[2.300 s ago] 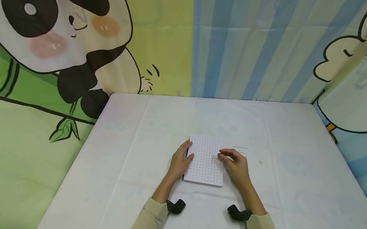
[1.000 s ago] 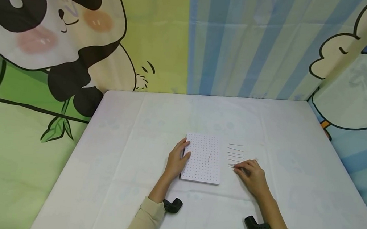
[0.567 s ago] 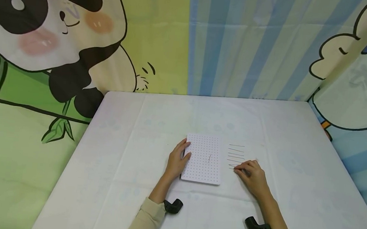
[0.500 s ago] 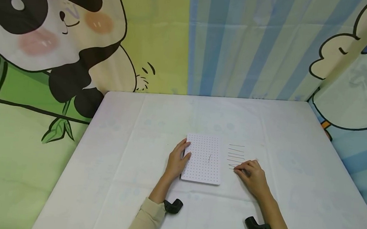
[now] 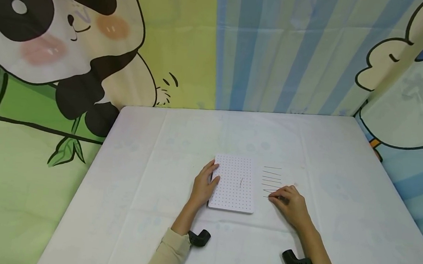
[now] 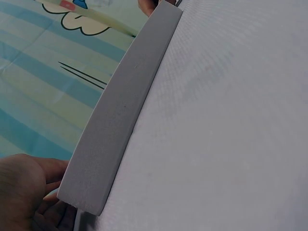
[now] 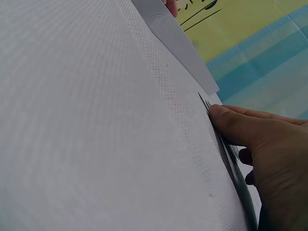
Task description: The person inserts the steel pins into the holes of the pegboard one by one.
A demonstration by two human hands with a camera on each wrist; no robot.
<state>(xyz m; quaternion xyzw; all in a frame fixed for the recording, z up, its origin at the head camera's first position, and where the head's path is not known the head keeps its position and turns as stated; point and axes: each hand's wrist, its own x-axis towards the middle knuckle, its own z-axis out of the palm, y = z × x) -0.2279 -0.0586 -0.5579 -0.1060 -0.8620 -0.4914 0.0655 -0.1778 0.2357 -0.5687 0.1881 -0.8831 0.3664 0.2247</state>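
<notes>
A white board with a grid of small holes (image 5: 230, 196) lies on the table in the head view. Thin dark needle-like sticks (image 6: 83, 76) stand up from it; the left wrist view shows two. My left hand (image 5: 202, 185) holds the board's left edge, thumb on top and fingers along the side. Right of the board, several similar sticks (image 5: 271, 178) lie in a row. At the near end of that row my right hand (image 5: 290, 204) pinches a needle-like stick (image 5: 265, 196) between thumb and index finger. The hand hides most of that stick.
A white cloth (image 5: 180, 146) covers the table, with light creases. Patterned curtains (image 5: 279, 50) rise behind its far edge and at the sides. Black devices (image 5: 296, 261) are worn on both wrists.
My right hand has moved from the board rightward to the row of sticks. Lately its fingertips and the nearest stick have shifted slightly toward me. The left hand has kept its place on the board.
</notes>
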